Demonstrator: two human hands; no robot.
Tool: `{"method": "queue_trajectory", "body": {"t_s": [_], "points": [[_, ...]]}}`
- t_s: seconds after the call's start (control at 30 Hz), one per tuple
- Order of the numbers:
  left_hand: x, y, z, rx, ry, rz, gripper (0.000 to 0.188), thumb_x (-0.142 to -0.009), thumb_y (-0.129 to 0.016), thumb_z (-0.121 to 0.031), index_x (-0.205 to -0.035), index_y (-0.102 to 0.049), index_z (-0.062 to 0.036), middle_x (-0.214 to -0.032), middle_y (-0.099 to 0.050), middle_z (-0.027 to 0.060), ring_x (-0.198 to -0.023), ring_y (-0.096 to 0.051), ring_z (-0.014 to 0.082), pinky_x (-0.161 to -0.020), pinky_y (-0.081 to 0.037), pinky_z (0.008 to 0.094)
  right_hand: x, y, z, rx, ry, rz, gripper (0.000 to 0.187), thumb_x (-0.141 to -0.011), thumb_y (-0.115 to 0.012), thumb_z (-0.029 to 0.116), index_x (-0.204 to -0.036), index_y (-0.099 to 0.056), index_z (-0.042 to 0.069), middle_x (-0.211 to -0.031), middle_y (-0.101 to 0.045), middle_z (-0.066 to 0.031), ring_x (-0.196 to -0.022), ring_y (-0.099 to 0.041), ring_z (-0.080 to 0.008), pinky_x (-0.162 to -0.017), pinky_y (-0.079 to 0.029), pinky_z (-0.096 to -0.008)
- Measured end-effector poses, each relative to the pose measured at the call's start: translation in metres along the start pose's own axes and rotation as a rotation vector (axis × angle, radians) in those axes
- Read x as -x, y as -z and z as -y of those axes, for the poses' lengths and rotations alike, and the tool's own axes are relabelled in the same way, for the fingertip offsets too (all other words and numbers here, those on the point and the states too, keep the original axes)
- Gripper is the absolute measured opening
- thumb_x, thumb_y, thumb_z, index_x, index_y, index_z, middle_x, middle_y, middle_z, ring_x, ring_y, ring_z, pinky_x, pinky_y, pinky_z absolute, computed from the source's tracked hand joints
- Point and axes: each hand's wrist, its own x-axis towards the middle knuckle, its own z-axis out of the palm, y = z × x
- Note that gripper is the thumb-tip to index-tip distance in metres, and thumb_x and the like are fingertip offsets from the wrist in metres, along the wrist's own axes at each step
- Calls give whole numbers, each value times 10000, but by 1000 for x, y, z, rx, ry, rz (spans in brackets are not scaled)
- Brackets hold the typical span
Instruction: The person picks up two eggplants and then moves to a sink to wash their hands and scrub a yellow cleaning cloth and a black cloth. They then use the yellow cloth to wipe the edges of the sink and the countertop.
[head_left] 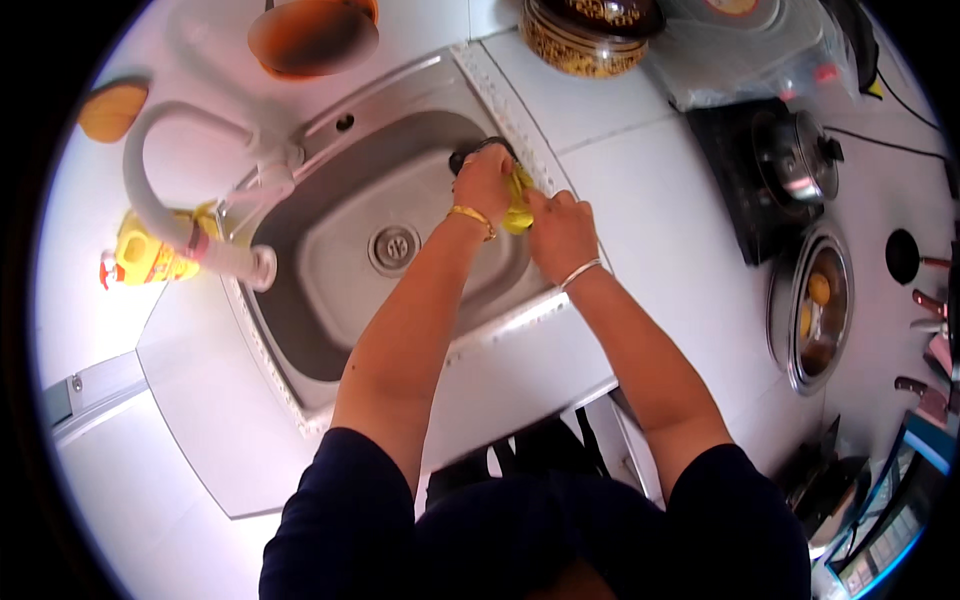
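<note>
Over the right side of the steel sink (350, 290), both of my hands are closed on a crumpled yellow-green cloth (518, 208). My left hand (483, 182) has its curled fingers mostly turned away from view, against the cloth's left side. My right hand (560, 232) pinches the cloth from the right, close to the sink's rim. Partly covered by my left hand, a black rounded thing (458, 162) shows at the sink's far right corner; its kind is not clear.
A pale faucet (150, 180) arches over the sink's left side, beside a yellow bottle (155, 245). An orange bowl (312, 40) stands behind. To the right are a lidded pot (803, 158), a steel basin (800, 350) with yellowish round things, and knives (930, 400). A patterned container (585, 45) stands far right.
</note>
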Motion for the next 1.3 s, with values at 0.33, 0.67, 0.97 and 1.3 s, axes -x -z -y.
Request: {"method": "queue_trajectory", "body": {"t_s": [0.33,0.67,0.97,1.3], "points": [[114,-4,-57,33,-176,225,42,-793,-515,-110,-789,-525,-70,-826,-570,148,-831,-543,325,-714,-442,400,100,24,20,252,-102,181,274,-746,-491,44,-1020,-498,57,-842,-637,-36,-860,-527,-188,-700,-361,-363],[139,19,-67,-81,-115,555,140,-804,-527,-129,-935,-505,-85,-940,-591,166,-931,-555,326,-790,-436,401,165,12,59,23,-369,150,391,-737,-508,60,-1119,-427,76,-842,-550,-187,-781,-563,-346,-723,-462,-447],[134,-8,-55,52,-154,383,125,-795,-504,-67,-919,-498,-85,-951,-566,189,-958,-527,361,-800,-413,415,208,22,83,-451,-240,-187,425,-718,-450,-44,-1127,-520,49,-1073,-586,-117,-904,-596,-246,-778,-484,-327],[214,95,17,-102,-74,369,133,-809,-490,-101,-934,-524,-75,-931,-603,156,-905,-567,344,-763,-444,406,155,-16,139,-258,-52,-123,363,-724,-462,-22,-1080,-511,29,-1033,-557,-143,-1021,-503,-307,-895,-400,-380]]}}
